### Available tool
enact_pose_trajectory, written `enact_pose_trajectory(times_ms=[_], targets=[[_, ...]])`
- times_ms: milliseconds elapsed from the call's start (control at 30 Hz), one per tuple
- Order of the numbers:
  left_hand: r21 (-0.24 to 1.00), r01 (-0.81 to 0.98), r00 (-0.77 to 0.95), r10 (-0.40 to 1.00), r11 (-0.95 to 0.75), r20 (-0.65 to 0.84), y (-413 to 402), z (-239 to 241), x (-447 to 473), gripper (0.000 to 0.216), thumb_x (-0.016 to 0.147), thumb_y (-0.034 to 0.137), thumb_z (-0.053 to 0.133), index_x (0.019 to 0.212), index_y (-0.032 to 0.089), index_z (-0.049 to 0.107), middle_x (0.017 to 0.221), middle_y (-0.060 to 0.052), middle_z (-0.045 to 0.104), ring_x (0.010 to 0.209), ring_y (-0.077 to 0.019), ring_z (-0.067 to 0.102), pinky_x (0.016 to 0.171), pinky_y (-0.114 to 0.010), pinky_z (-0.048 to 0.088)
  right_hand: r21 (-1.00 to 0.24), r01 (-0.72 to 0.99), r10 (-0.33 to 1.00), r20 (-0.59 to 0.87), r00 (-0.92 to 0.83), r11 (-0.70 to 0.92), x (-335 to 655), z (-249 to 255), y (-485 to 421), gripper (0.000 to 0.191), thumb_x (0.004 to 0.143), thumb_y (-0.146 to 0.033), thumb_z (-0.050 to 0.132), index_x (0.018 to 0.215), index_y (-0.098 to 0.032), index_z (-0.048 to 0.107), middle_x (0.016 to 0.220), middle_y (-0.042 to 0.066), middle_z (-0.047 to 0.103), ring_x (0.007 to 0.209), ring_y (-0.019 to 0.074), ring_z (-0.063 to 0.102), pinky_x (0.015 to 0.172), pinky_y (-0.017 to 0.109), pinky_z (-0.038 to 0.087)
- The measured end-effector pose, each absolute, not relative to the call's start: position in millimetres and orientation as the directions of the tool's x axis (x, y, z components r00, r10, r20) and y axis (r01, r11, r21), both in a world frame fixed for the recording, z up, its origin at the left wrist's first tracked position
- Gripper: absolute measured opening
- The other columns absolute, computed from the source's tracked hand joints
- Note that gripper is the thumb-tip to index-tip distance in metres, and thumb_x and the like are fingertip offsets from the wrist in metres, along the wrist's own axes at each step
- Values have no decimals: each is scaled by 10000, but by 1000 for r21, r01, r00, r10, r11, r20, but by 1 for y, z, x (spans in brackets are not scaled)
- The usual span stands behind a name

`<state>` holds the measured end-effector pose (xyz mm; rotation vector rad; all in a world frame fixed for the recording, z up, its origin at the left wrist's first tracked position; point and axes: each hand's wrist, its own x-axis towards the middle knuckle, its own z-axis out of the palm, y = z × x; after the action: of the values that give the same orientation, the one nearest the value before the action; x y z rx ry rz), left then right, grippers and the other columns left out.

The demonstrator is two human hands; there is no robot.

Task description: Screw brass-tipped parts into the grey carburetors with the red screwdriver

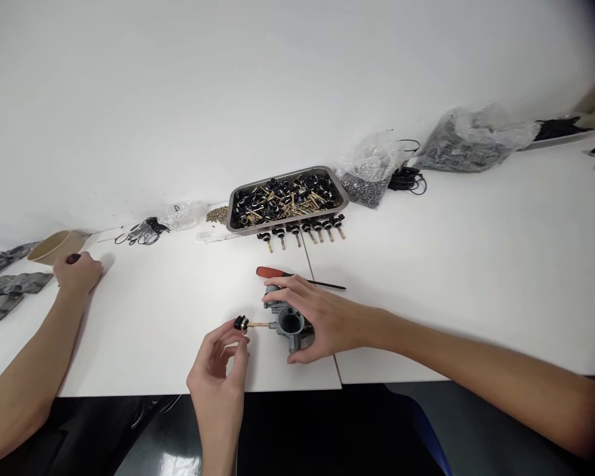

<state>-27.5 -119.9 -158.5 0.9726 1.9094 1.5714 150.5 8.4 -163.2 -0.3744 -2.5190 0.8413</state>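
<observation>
My right hand is closed around a grey metal carburetor, its fingers over the top and the thumb at the lower edge. The round bore of the carburetor faces up. Between the fingers of my left hand is the black cap of a brass plunger. The plunger lies level, its thin rod pointing right, and the rod's tip meets a small port on the carburetor's left side. How deep the tip sits in the port I cannot tell. Just behind my right fingers lies a screwdriver with a red handle.
A metal tray full of black-capped brass parts stands at the back, with a row of several plungers before it. Plastic bags and black cables line the wall. At left, another person's hand rests near a tan container.
</observation>
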Motion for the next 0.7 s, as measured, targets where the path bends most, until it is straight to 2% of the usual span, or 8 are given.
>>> enact_pose_trajectory(times_ms=[233,433,567,700], targets=[[978,175,-615,788,117,16,-124,-153,-18,265,765,337,696,970,171,678,832,-59,703,674,-154,631,684,-304,534,-624,102,385,337,-859,775,150,-163,8,828,691,-442,773,1378,-193,385,1430,171,357,1336,308,347,1081,476,350],[994,109,-531,843,-28,82,-119,-156,-1,187,784,319,669,893,170,700,1079,-104,666,818,-193,655,692,-313,555,-631,96,397,356,-846,770,150,-162,7,803,680,-405,786,1350,-171,409,1428,177,359,1363,299,317,1102,449,334],[992,127,-481,876,23,41,-111,-156,-12,174,785,328,680,836,162,698,914,-62,674,684,-136,620,675,-277,524,-624,110,391,334,-858,774,150,-161,7,805,685,-419,784,1353,-169,411,1437,177,349,1366,298,312,1104,455,329],[981,174,-410,912,85,-6,-101,-154,-28,224,768,347,704,891,160,697,755,-35,665,679,-145,626,693,-267,510,-618,120,393,326,-860,777,151,-159,7,793,692,-417,780,1352,-177,412,1447,178,341,1375,306,300,1108,474,318]])
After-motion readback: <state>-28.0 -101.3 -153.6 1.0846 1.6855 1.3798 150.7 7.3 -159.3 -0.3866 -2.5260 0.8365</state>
